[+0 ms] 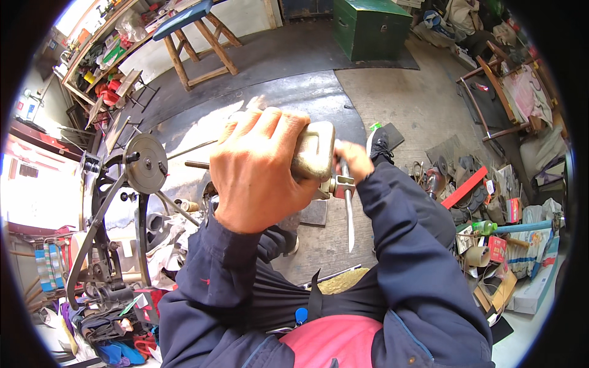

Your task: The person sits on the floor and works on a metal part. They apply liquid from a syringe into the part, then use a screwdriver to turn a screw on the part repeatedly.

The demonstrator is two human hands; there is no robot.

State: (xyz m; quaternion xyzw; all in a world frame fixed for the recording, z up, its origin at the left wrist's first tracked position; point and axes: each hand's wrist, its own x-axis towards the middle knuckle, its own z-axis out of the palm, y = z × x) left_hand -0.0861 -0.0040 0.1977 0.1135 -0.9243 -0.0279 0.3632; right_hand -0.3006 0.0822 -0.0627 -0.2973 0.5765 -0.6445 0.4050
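My left hand (261, 165) is wrapped over a worn, pale brass-coloured metal block (315, 147) with rounded corners. A thin dark rod (196, 164) sticks out to the left of that hand. Close by on the right, my right hand (354, 161) is closed, slightly blurred and partly behind the block. It grips the upper end of a slim metal rod-like tool (350, 224) whose pale, narrow tip points down. A small metal bracket (342, 186) sits at the block's lower right, and the tool passes right by it; whether they touch I cannot tell.
On the left stands a hand-cranked machine with a round wheel (146, 163) on a black frame. A blue-topped wooden stool (195, 37) and a green chest (371, 27) are at the far side. A red bar (464, 187) and piled tools lie to the right. My shoe (380, 144) rests beyond my right hand.
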